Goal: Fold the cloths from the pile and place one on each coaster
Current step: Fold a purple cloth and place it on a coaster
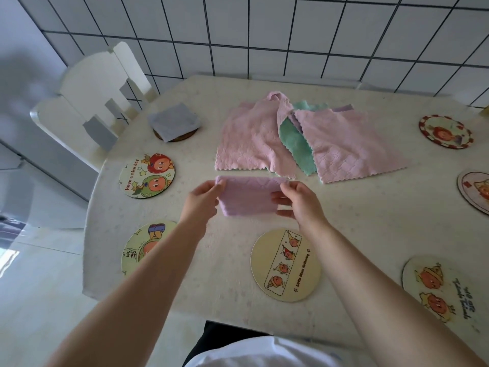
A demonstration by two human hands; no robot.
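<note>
A folded lilac cloth (248, 196) is held just above the table between both hands. My left hand (203, 198) pinches its left edge and my right hand (297, 200) pinches its right edge. Behind it lies the pile (296, 139) of pink, green and purple cloths, spread loosely. A folded grey cloth (173, 121) sits on a coaster at the back left. Bare round coasters lie around the table: one with "Have a nice day" (146, 176), one partly under my left forearm (141, 247), one near my right wrist (285, 264).
More picture coasters lie on the right: one at the back right (446, 131), one at the right edge (475, 190) and one at the front right (436, 287). A white chair (87, 102) stands at the table's left. A tiled wall (264, 35) runs behind.
</note>
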